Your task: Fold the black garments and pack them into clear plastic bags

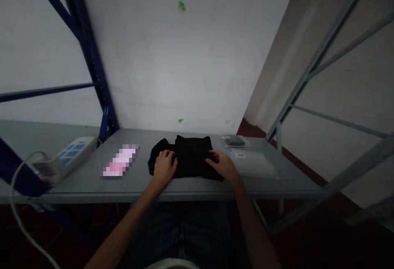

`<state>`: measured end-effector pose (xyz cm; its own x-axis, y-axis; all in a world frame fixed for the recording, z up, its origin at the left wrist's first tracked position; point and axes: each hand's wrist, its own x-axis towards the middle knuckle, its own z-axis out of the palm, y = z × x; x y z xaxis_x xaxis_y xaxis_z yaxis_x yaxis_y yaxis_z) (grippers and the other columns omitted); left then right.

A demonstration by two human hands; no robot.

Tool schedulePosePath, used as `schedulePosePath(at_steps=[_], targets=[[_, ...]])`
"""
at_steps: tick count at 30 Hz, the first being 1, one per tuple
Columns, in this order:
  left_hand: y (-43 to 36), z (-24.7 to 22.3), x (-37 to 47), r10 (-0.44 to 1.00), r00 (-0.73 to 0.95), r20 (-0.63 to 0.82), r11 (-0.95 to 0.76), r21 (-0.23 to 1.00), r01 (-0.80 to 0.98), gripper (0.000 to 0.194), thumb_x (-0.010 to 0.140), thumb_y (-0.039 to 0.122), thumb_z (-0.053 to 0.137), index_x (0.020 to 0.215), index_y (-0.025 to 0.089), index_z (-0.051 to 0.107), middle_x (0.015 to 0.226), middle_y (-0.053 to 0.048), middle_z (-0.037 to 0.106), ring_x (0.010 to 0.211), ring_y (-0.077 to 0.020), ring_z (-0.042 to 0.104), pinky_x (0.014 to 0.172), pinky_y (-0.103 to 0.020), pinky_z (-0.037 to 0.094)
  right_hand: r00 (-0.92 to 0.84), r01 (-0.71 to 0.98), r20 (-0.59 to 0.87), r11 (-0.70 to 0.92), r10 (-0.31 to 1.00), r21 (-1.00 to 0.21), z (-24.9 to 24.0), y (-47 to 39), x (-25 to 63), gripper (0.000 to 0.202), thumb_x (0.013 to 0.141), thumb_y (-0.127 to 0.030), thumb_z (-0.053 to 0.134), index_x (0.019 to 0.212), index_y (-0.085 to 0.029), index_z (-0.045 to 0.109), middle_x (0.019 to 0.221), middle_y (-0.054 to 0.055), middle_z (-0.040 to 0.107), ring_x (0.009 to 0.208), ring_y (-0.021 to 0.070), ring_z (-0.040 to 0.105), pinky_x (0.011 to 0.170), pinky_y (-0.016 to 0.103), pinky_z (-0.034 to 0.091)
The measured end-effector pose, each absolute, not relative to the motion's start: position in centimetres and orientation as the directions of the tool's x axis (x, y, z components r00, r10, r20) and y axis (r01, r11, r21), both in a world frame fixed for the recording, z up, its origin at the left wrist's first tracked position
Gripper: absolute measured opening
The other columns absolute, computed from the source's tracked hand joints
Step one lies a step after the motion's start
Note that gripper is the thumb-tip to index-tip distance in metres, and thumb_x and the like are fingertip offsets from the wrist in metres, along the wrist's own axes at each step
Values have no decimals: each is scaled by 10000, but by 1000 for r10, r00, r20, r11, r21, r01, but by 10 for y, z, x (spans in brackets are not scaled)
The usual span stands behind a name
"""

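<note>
A black cloth item [191, 158], partly folded, lies on the grey table [123, 186] in front of me. On its left part rests my left hand [165, 165], fingers spread a little and slightly bent over the fabric. My right hand [222, 164] is at the right edge of the cloth, its thumb and fingers apart with a gap between them. Just right of that hand lies a clear plastic bag [257, 164] with a small white label. Behind it is a smaller clear packet [235, 140] with something dark inside.
A pixelated pink and white flat object [120, 161] lies left of the cloth. Farther left are a white power strip [75, 152] and a white cable [14, 195]. Blue shelf posts [89, 51] rise at left, grey ones [308, 72] at right, and a white wall stands behind.
</note>
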<state>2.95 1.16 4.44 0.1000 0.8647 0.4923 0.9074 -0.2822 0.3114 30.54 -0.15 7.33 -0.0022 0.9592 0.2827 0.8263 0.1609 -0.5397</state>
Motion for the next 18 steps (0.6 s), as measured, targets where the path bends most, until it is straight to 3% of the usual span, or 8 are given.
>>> schedulePosePath(at_steps=[3,6,10,14,16,18], targets=[[11,45,29,851,84,518,-289,331,898,192,959,269,515,1069,238,669,1166,-107,656,1116,-310,581,942,-442,487,56,836,229,80,972,-543,77,-4,303,529,893,-488,700,1344,-216,651,1120,104,755,1004,251,721,860,342,547],[10,47,29,829,50,558,-296,360,885,188,973,279,502,1060,243,665,1171,-106,651,1127,-309,577,976,-453,474,60,882,203,43,977,-470,82,-6,300,515,918,-534,666,1339,-238,670,1111,102,762,1038,272,717,880,356,537],[8,51,31,793,-13,609,-313,425,849,189,990,305,489,1051,231,652,1158,-110,641,1134,-306,575,1001,-463,466,34,902,212,61,977,-426,96,-4,284,457,956,-516,619,1320,-249,689,1126,100,761,1039,271,713,896,368,532],[9,55,30,743,-171,647,-332,578,745,233,1022,372,443,1061,224,618,1166,-111,612,1137,-271,596,1026,-425,476,-78,784,274,229,959,-577,118,1,246,473,981,-442,591,1381,-193,626,1144,101,750,969,218,717,871,325,542],[10,55,27,744,-262,615,-303,659,688,269,1031,418,416,1072,223,597,1143,-108,617,1084,-255,627,983,-402,500,-194,648,283,339,939,-682,129,3,228,460,998,-423,556,1402,-207,595,1120,69,756,896,176,726,830,287,551],[11,56,26,776,-301,555,-253,710,657,308,1029,469,406,1087,223,582,1073,-95,647,992,-253,658,901,-392,521,-257,577,302,397,918,-714,134,6,220,418,1012,-401,524,1386,-233,601,1106,43,759,855,153,727,816,270,551]])
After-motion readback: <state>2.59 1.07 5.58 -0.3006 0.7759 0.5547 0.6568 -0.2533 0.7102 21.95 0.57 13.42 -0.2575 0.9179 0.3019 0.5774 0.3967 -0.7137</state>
